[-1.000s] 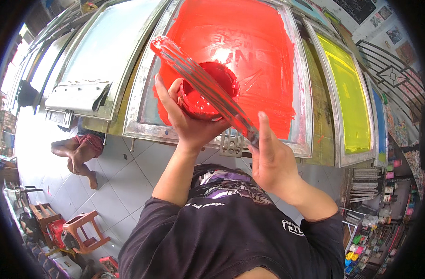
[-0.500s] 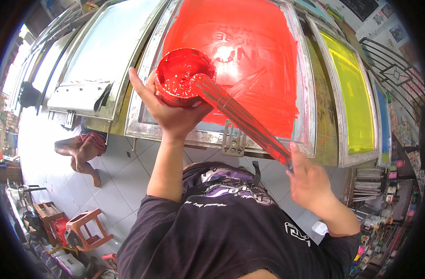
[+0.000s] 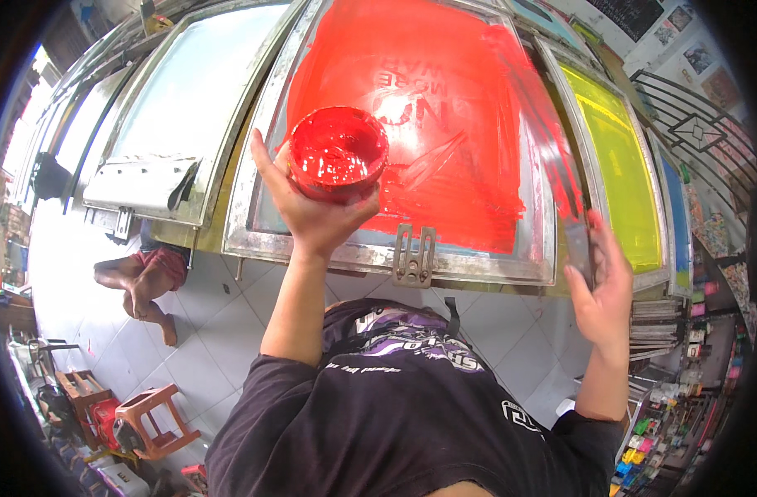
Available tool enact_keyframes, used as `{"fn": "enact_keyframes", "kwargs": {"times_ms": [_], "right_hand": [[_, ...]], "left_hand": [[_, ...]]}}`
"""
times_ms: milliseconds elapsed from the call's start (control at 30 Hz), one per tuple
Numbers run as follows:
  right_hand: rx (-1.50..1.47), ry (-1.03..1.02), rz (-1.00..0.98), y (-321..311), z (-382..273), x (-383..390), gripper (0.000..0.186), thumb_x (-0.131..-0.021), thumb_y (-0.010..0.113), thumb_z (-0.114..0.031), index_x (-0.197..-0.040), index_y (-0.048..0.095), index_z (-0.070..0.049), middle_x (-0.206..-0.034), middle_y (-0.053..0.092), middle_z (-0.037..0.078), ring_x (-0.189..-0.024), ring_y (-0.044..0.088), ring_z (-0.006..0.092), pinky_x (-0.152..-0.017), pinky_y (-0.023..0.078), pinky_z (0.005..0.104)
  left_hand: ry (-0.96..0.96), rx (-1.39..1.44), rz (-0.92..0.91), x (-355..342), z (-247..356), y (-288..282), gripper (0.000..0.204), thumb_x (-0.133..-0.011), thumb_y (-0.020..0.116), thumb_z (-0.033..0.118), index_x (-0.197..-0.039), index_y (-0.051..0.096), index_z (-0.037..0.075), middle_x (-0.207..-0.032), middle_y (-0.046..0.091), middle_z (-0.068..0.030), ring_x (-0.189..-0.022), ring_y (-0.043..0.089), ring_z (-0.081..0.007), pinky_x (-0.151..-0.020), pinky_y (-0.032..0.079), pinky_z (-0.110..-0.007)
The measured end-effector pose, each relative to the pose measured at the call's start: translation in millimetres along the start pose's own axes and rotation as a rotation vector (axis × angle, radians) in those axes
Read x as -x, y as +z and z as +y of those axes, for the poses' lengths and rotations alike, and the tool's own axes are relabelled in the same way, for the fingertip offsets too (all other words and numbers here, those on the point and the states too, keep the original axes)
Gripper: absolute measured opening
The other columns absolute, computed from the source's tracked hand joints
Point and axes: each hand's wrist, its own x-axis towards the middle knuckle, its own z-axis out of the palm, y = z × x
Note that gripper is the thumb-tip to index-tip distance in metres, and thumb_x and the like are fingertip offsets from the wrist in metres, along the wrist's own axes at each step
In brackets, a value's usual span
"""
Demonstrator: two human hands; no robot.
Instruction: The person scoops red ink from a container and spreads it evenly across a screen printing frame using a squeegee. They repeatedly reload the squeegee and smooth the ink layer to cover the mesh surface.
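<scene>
A round tub of glossy red ink [image 3: 339, 147] rests in my left hand [image 3: 312, 211], whose fingers and thumb wrap its side and underside over a screen frame. That metal-framed screen [image 3: 244, 232] is coated in red, with dark lettering showing through. My right hand [image 3: 598, 282] grips the handle end of a long red-smeared squeegee or spatula [image 3: 565, 178], which reaches up and back along the screen's right side, its far part blurred. A slotted metal bracket [image 3: 413, 255] is fixed at the middle of the front edge.
Pale screens [image 3: 175, 83] stand left, a yellow screen [image 3: 610, 166] and a blue one [image 3: 675, 224] right. Under the table at left, another person's bare legs [image 3: 142, 294] show. Plastic stools [image 3: 156, 422] are at lower left, stacked frames [image 3: 656, 327] and ink containers at right.
The red tool has swung from over the tub up and right to the screen's right side, with my right hand moving right. The tub has dropped slightly from half a second ago.
</scene>
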Motion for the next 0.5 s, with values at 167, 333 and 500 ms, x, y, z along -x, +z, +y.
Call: {"fn": "enact_keyframes", "kwargs": {"times_ms": [167,333,500], "right_hand": [[0.157,0.003,0.092,20,1,-36,0.068,-0.077,0.059,0.004,-0.139,0.033,-0.002,-0.096,0.059,0.01,-0.088,0.062,0.0203,-0.068,0.049,0.0333],[0.197,-0.046,-0.182,37,-5,-47,0.061,-0.081,0.059,-0.004,-0.137,0.034,0.0,-0.088,0.061,0.015,-0.083,0.063,0.0227,-0.067,0.048,0.0334],[-0.161,-0.071,-0.113,69,-20,-43,0.052,-0.089,0.054,-0.016,-0.134,0.036,0.004,-0.081,0.061,0.019,-0.074,0.063,0.0294,-0.069,0.048,0.0375]], "left_hand": [[0.063,-0.018,-0.044,4,8,4,0.126,-0.049,0.085,0.014,-0.14,0.002,-0.006,-0.11,0.052,-0.0147,-0.101,0.057,-0.0239,-0.09,0.045,-0.035],[0.036,0.058,-0.086,11,17,6,0.124,-0.051,0.085,0.012,-0.14,0.001,-0.006,-0.11,0.053,-0.0149,-0.099,0.058,-0.0232,-0.087,0.047,-0.034],[0.042,0.147,-0.107,17,17,15,0.123,-0.052,0.084,0.011,-0.141,0.0,-0.003,-0.11,0.053,-0.0145,-0.099,0.059,-0.023,-0.085,0.049,-0.034]]}}
